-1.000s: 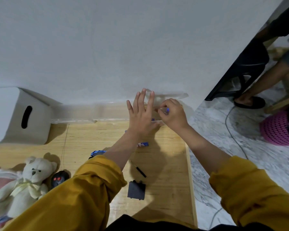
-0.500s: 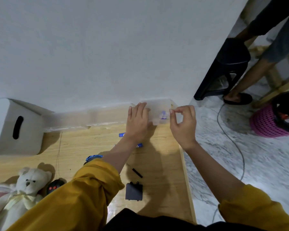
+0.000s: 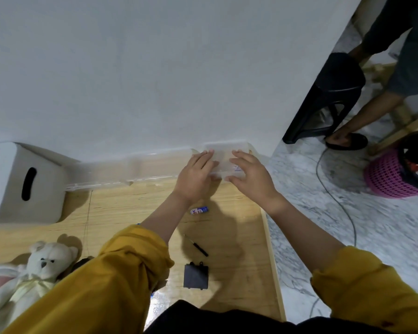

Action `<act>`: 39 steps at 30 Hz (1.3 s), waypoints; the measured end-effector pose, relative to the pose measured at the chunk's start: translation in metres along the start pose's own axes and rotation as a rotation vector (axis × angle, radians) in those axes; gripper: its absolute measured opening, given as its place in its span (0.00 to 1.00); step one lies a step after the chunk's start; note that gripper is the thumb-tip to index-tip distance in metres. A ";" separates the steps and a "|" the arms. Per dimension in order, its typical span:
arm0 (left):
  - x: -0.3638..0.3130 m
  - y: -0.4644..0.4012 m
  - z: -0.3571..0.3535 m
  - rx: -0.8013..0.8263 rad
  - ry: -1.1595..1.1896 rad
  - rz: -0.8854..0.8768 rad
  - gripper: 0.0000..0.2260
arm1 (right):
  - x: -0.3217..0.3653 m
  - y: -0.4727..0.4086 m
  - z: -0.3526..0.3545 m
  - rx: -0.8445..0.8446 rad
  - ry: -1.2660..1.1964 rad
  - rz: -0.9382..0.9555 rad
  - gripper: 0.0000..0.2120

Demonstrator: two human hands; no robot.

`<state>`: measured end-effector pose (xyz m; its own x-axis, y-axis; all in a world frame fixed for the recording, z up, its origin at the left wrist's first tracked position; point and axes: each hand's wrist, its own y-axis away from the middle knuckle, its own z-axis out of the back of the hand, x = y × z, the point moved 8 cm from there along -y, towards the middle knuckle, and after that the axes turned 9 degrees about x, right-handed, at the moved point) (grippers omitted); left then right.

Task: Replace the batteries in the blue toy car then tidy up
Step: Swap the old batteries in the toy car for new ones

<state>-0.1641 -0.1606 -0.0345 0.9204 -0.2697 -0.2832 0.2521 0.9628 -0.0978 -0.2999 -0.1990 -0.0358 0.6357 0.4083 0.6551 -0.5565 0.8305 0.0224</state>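
Both hands flat, fingers straight: left hand [image 3: 195,177] and right hand [image 3: 252,177] press on the small clear plastic box [image 3: 223,162] at the wooden bench's [image 3: 239,237] far right corner, gripping nothing. Box looks light, thin-walled, slippery; hold it by the side walls. Blue-and-white battery [image 3: 198,210] lies loose just behind the left wrist; blue toy car hidden.
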 end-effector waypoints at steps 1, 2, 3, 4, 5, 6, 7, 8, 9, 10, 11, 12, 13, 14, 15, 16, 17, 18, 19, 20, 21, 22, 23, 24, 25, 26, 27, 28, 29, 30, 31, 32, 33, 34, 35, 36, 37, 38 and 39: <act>0.002 0.000 -0.001 0.016 0.010 -0.006 0.15 | 0.000 -0.001 0.000 -0.017 0.029 0.000 0.22; 0.003 0.000 -0.001 0.019 0.014 -0.013 0.15 | 0.001 -0.001 0.000 -0.040 0.062 0.008 0.22; 0.002 0.000 0.000 0.016 0.011 -0.024 0.13 | 0.002 -0.001 0.000 -0.063 0.101 0.024 0.21; 0.000 -0.001 0.001 0.006 0.001 -0.037 0.12 | 0.004 -0.001 0.001 -0.083 0.147 0.050 0.21; -0.001 -0.001 0.001 0.002 -0.006 -0.046 0.12 | 0.007 -0.002 0.002 -0.094 0.195 0.081 0.20; -0.002 -0.002 0.002 -0.003 -0.016 -0.053 0.13 | 0.009 -0.002 0.001 -0.097 0.237 0.112 0.20; -0.001 -0.002 0.001 -0.003 -0.027 -0.055 0.14 | 0.010 -0.002 0.001 -0.099 0.271 0.142 0.19; 0.000 -0.002 0.000 -0.004 -0.037 -0.057 0.14 | 0.011 -0.002 0.001 -0.102 0.298 0.167 0.19; 0.001 -0.002 -0.002 -0.006 -0.043 -0.057 0.14 | 0.012 -0.001 0.001 -0.108 0.320 0.186 0.19; 0.001 -0.001 -0.002 -0.009 -0.046 -0.057 0.14 | 0.013 -0.001 0.001 -0.116 0.336 0.197 0.19; 0.000 -0.001 -0.002 -0.006 -0.043 -0.055 0.14 | 0.013 0.000 0.001 -0.120 0.349 0.202 0.19; -0.001 0.000 -0.002 -0.002 -0.040 -0.052 0.14 | 0.013 0.000 0.000 -0.120 0.356 0.202 0.20; -0.001 0.000 -0.001 0.003 -0.039 -0.046 0.14 | 0.013 0.001 -0.001 -0.116 0.361 0.196 0.20; -0.002 0.001 0.001 0.012 -0.040 -0.040 0.13 | 0.014 0.001 -0.002 -0.109 0.365 0.187 0.20; -0.003 0.001 0.003 0.032 -0.036 -0.029 0.14 | 0.015 0.002 -0.003 -0.097 0.368 0.175 0.20; -0.005 0.003 0.003 0.077 -0.016 -0.010 0.16 | 0.015 0.002 -0.004 -0.078 0.363 0.157 0.20; -0.005 0.006 0.002 0.128 0.011 0.017 0.19 | 0.015 0.002 -0.005 -0.058 0.354 0.134 0.20; -0.004 0.010 0.000 0.185 0.031 0.051 0.22 | 0.016 0.002 -0.006 -0.040 0.345 0.113 0.21; -0.003 0.016 -0.001 0.227 0.044 0.094 0.26 | 0.017 0.003 -0.007 -0.035 0.345 0.102 0.22; 0.000 0.023 0.000 0.227 0.062 0.135 0.29 | 0.020 0.005 -0.008 -0.043 0.355 0.106 0.22; 0.002 0.032 0.003 0.201 0.087 0.172 0.31 | 0.024 0.008 -0.010 -0.067 0.370 0.131 0.22; 0.005 0.042 0.007 0.168 0.113 0.205 0.32 | 0.030 0.012 -0.011 -0.106 0.383 0.180 0.20; 0.007 0.053 0.011 0.138 0.133 0.234 0.32 | 0.038 0.018 -0.013 -0.150 0.389 0.248 0.18; 0.008 0.065 0.015 0.108 0.148 0.260 0.31 | 0.048 0.025 -0.016 -0.189 0.390 0.324 0.15; 0.010 0.077 0.019 0.075 0.163 0.287 0.30 | 0.059 0.032 -0.022 -0.210 0.383 0.399 0.12; 0.013 0.091 0.023 0.039 0.173 0.315 0.29 | 0.069 0.040 -0.030 -0.207 0.370 0.466 0.10; 0.015 0.105 0.027 0.009 0.175 0.345 0.28 | 0.077 0.045 -0.042 -0.177 0.356 0.514 0.09; 0.017 0.119 0.031 -0.010 0.165 0.376 0.27 | 0.083 0.048 -0.055 -0.130 0.344 0.542 0.09; 0.019 0.133 0.034 -0.022 0.152 0.405 0.27 | 0.087 0.049 -0.068 -0.071 0.332 0.550 0.11; 0.021 0.147 0.035 -0.027 0.142 0.433 0.27 | 0.089 0.049 -0.081 -0.003 0.321 0.545 0.12; 0.023 0.160 0.037 -0.026 0.138 0.461 0.27 | 0.090 0.047 -0.093 0.065 0.312 0.531 0.15; 0.024 0.173 0.037 -0.023 0.142 0.489 0.28 | 0.090 0.046 -0.102 0.122 0.310 0.513 0.17; 0.025 0.186 0.038 -0.023 0.146 0.517 0.28 | 0.092 0.044 -0.110 0.162 0.315 0.498 0.19; 0.026 0.198 0.039 -0.027 0.149 0.546 0.28 | 0.094 0.041 -0.116 0.195 0.332 0.486 0.21; 0.026 0.209 0.040 -0.028 0.148 0.574 0.28 | 0.095 0.038 -0.123 0.230 0.364 0.472 0.24; 0.027 0.220 0.041 -0.029 0.146 0.600 0.28 | 0.094 0.034 -0.131 0.268 0.416 0.452 0.26; 0.027 0.230 0.041 -0.029 0.146 0.627 0.28 | 0.091 0.030 -0.139 0.309 0.479 0.432 0.27; 0.028 0.240 0.041 -0.030 0.155 0.656 0.29 | 0.087 0.025 -0.145 0.339 0.528 0.416 0.27; 0.029 0.250 0.040 -0.035 0.174 0.685 0.29 | 0.084 0.022 -0.150 0.350 0.538 0.405 0.25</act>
<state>-0.0625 0.0733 -0.0286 0.8070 0.3944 -0.4396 -0.3787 0.9167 0.1271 -0.1780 -0.0898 -0.0932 0.4693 0.8587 0.2059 -0.8821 0.4448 0.1554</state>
